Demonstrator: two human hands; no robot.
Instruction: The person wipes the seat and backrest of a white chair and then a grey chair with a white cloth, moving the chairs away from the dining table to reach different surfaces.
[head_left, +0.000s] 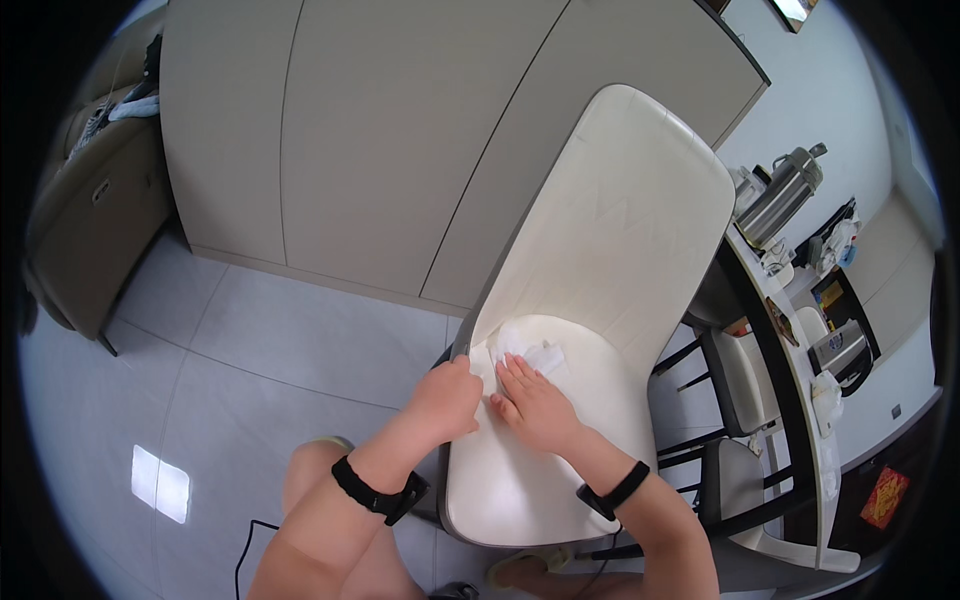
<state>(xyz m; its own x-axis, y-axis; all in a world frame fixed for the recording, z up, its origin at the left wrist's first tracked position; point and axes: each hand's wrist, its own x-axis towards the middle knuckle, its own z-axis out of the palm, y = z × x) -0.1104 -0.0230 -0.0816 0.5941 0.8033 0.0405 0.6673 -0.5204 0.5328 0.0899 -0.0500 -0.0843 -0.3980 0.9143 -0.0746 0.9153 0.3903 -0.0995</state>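
A chair with a cream, leather-like seat and back (615, 225) stands before me, its back leaning up and to the right. My right hand (534, 401) lies palm down with fingers spread on a crumpled white tissue or cloth (544, 358), near where the seat meets the backrest. At the seat's left edge, my left hand (448, 397) is curled around the chair's side. Black straps with small devices sit on both wrists. The palm side of each hand is hidden.
Behind the chair runs a taupe cabinet front (360, 150). A dining table (802, 405) at the right holds a steel vacuum flask (784, 195) and an electric kettle (844, 352). More chairs (739, 382) stand beside it. A brown sofa (105, 217) is at the left. A black cable (244, 555) lies near my leg.
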